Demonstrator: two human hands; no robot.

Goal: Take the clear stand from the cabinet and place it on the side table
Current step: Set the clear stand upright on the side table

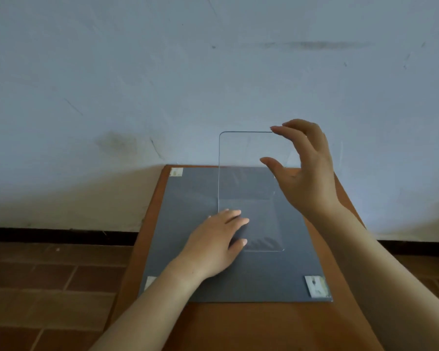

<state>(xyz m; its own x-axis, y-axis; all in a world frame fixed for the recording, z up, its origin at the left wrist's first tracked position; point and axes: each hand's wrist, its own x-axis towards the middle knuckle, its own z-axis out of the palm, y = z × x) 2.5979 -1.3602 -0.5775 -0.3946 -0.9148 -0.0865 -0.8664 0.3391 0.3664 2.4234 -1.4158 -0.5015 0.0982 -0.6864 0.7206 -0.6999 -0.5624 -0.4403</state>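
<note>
The clear stand (246, 173) is an L-shaped transparent sheet. Its upright panel rises toward the wall and its flat base lies on the grey mat (188, 198) on the wooden side table (238, 325). My left hand (213, 244) lies flat with its fingertips resting on the base's left front part. My right hand (304, 168) hovers at the panel's upper right, fingers spread. Its forefinger tip touches the top edge, and its thumb is held apart in front of the panel.
The table stands against a pale, scuffed wall (162, 72). Taped corners (316, 286) hold the mat down. Brown tiled floor (48, 274) lies to the left of the table, with a dark skirting strip along the wall.
</note>
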